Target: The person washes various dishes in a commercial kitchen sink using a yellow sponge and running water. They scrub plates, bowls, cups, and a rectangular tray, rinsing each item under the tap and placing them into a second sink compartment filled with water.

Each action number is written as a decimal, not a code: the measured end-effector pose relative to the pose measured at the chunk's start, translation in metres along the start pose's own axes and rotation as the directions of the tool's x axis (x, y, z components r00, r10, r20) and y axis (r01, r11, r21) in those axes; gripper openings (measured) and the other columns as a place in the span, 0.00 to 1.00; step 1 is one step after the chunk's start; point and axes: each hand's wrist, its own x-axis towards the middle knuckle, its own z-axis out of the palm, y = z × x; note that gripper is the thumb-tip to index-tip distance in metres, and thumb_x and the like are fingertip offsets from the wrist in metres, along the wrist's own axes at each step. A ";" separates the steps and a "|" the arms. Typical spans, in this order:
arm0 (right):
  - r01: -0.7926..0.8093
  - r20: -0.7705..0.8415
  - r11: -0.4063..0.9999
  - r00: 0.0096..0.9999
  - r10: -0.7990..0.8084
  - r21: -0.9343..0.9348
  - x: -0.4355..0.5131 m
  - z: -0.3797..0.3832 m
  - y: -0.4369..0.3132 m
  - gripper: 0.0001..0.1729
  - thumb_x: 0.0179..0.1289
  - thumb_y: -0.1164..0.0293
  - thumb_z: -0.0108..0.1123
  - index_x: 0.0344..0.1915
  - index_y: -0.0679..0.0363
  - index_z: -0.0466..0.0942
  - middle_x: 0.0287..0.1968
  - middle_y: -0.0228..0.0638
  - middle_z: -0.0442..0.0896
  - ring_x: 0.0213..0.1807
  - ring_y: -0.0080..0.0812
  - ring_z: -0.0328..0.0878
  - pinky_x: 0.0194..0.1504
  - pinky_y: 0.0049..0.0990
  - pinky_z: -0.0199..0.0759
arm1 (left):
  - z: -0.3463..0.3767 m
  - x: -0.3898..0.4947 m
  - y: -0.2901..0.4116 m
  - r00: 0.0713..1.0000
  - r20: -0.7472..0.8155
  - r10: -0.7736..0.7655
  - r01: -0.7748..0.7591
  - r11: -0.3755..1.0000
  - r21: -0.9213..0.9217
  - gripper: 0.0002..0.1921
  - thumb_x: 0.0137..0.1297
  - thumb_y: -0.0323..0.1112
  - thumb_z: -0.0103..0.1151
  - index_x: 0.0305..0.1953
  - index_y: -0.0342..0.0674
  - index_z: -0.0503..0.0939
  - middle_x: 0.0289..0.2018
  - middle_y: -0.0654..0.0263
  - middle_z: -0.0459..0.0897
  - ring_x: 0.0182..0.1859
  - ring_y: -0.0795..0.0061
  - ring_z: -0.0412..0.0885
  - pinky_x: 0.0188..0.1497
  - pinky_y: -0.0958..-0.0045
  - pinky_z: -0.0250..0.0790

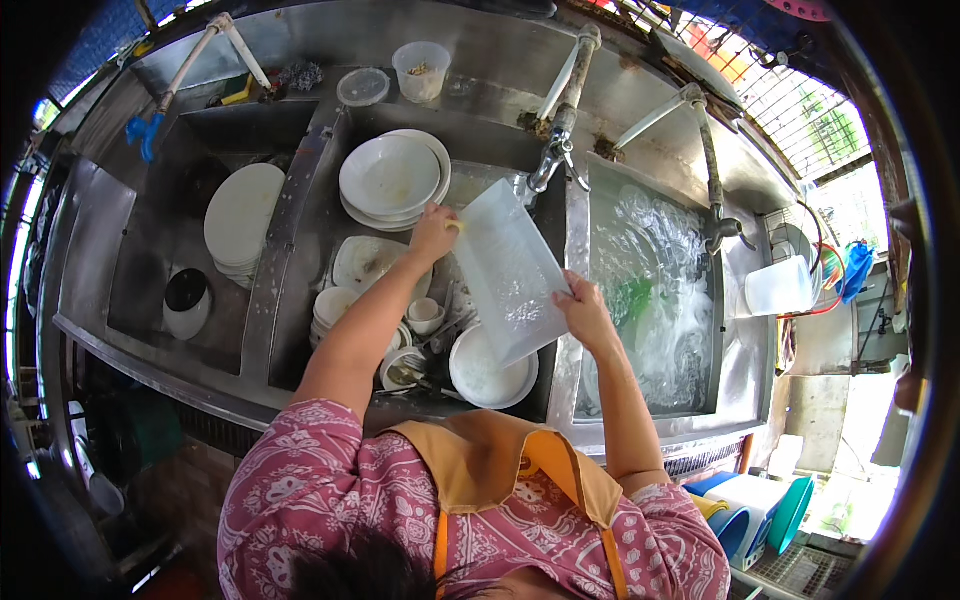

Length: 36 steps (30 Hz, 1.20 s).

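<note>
A translucent rectangular plastic container is held tilted over the middle basin of a steel sink. My right hand grips its lower right edge. At its upper left edge is my left hand, with a bit of something yellow, perhaps a sponge, between the fingers. Just beyond my left hand stand stacked white bowls. Below them lie a soiled square plate, small cups and cutlery. A round white bowl with suds sits partly under the container. The chrome tap rises behind it.
The right basin holds sudsy water with something green under it. Stacked white plates and a dark-and-white container stand in the left basin. On the back ledge are a clear tub, a lid and a yellow-green sponge.
</note>
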 end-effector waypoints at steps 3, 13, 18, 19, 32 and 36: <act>0.034 -0.016 0.999 0.999 -0.033 0.042 0.003 0.005 0.010 0.18 0.56 0.79 0.50 0.48 0.68 0.74 0.34 0.33 0.80 0.36 0.23 0.73 0.42 0.25 0.67 | -0.007 0.009 0.001 0.977 0.065 0.204 -0.208 0.975 0.077 0.08 0.49 0.31 0.56 0.33 0.39 0.78 0.41 0.53 0.73 0.47 0.51 0.71 0.51 0.60 0.65; -0.044 -0.013 0.992 0.999 0.046 0.122 0.005 0.013 0.010 0.17 0.56 0.79 0.49 0.47 0.68 0.74 0.36 0.32 0.79 0.37 0.24 0.73 0.42 0.23 0.66 | -0.007 -0.039 0.023 0.996 0.087 -0.019 0.010 0.995 0.103 0.09 0.50 0.32 0.55 0.33 0.37 0.78 0.39 0.51 0.74 0.46 0.51 0.71 0.50 0.58 0.64; -0.065 0.015 0.945 0.998 0.064 0.319 0.016 0.022 0.053 0.19 0.54 0.81 0.48 0.48 0.67 0.74 0.37 0.35 0.79 0.40 0.25 0.73 0.43 0.24 0.67 | 0.011 -0.063 0.091 0.920 0.163 0.357 -0.310 0.915 -0.256 0.12 0.53 0.31 0.52 0.40 0.39 0.71 0.40 0.55 0.71 0.47 0.53 0.69 0.52 0.55 0.61; -0.081 0.049 0.911 0.997 0.067 0.404 0.015 0.025 0.051 0.20 0.55 0.81 0.48 0.49 0.68 0.73 0.38 0.35 0.79 0.40 0.24 0.73 0.43 0.24 0.67 | 0.015 -0.067 0.118 0.876 0.094 0.474 -0.417 0.840 -0.347 0.13 0.54 0.31 0.52 0.42 0.40 0.70 0.41 0.55 0.71 0.47 0.54 0.68 0.52 0.55 0.59; -0.115 0.064 0.752 0.993 0.097 0.649 0.020 0.041 0.032 0.21 0.58 0.82 0.48 0.53 0.69 0.69 0.44 0.38 0.77 0.42 0.27 0.74 0.46 0.24 0.68 | 0.034 -0.029 0.116 0.970 0.041 0.241 -0.242 0.969 0.050 0.17 0.55 0.39 0.56 0.46 0.42 0.70 0.46 0.57 0.71 0.47 0.51 0.68 0.47 0.52 0.62; 0.031 -0.067 0.809 0.998 0.010 0.586 0.029 0.047 0.039 0.18 0.61 0.80 0.47 0.52 0.67 0.69 0.44 0.36 0.78 0.45 0.25 0.74 0.47 0.25 0.68 | 0.010 -0.050 0.080 0.973 -0.129 0.192 -0.157 0.958 0.239 0.18 0.54 0.38 0.58 0.45 0.40 0.70 0.42 0.58 0.74 0.45 0.55 0.70 0.49 0.57 0.62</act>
